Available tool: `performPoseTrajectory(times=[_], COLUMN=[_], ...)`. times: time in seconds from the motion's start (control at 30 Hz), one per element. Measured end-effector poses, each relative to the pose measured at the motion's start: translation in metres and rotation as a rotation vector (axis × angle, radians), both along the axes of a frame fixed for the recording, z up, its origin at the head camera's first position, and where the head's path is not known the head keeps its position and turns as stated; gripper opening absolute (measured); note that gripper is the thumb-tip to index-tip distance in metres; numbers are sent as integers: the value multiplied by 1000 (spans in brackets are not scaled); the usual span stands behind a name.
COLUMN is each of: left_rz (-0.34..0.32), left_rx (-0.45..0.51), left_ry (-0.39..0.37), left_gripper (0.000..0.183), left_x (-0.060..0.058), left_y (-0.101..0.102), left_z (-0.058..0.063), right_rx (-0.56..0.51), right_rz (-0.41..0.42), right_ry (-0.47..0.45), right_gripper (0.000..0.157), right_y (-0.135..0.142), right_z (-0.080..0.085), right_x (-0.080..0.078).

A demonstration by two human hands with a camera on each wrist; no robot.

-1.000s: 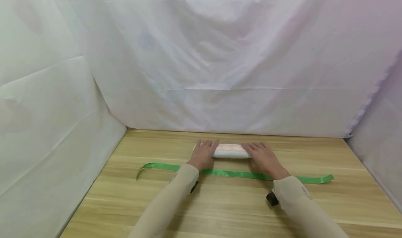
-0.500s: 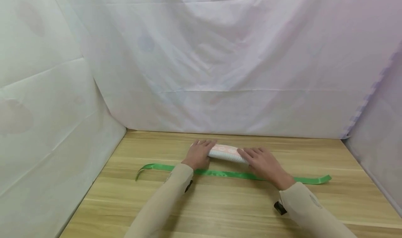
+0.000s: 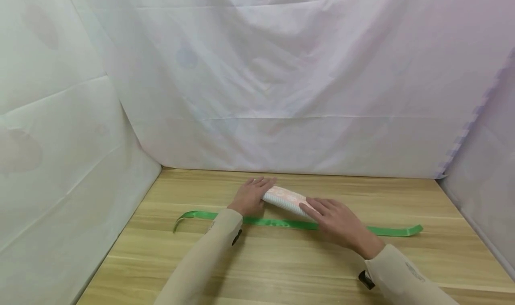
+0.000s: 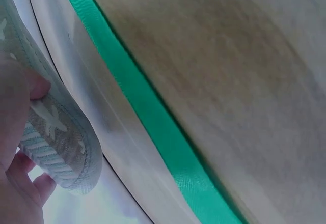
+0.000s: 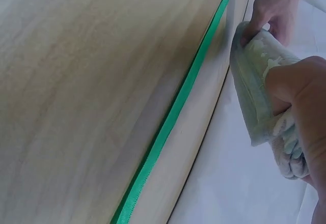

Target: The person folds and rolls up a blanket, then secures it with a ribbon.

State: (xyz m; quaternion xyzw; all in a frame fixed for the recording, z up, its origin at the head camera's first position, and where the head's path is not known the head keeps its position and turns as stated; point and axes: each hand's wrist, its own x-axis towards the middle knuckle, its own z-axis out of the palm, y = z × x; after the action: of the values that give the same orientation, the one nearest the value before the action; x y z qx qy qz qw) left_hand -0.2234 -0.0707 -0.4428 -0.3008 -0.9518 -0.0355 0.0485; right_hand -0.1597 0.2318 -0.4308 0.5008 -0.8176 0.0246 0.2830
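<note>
A folded or rolled towel point(image 3: 284, 200), pink and white on top with a pale ribbed side, slants down to the right in the head view. My left hand point(image 3: 248, 197) grips its far left end, thumb on the near side in the left wrist view, where the towel's rounded end point(image 4: 76, 152) shows. Around the right end curls my right hand point(image 3: 339, 221); in the right wrist view several layers show in the towel's end point(image 5: 291, 158). A flat green ribbon point(image 3: 285, 223) lies across the table just nearer than the towel, partly hidden by both arms.
The wood-grain table point(image 3: 281, 269) ends at a white cloth backdrop point(image 3: 257, 144) behind the towel. Similar cloth hangs at the left and right sides. A small black device point(image 3: 366, 279) sits under the right wrist.
The towel has turned from level to slanted, its right end coming nearer and lower with my right hand. My left hand has shifted slightly left. The ribbon has stayed in place.
</note>
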Motion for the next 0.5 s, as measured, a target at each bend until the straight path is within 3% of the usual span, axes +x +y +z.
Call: performPoseTrajectory(times=[0.1, 0.23, 0.37, 0.5], left_rz=[-19, -40, -62, -74], left_rx=[7, 5, -31, -53], left_ry=[4, 16, 41, 57], left_gripper=[74, 74, 77, 80], left_x=[-1, -2, -6, -9], left_y=[0, 0, 3, 6], left_z=[1, 3, 4, 6], right_rx=[-4, -40, -60, -45], right_rz=[29, 116, 174, 174], right_ry=[-24, -6, 60, 72], right_gripper=[78, 47, 51, 51], right_y=[0, 0, -3, -6], right_z=[1, 2, 4, 8], right_x=[3, 7, 12, 19])
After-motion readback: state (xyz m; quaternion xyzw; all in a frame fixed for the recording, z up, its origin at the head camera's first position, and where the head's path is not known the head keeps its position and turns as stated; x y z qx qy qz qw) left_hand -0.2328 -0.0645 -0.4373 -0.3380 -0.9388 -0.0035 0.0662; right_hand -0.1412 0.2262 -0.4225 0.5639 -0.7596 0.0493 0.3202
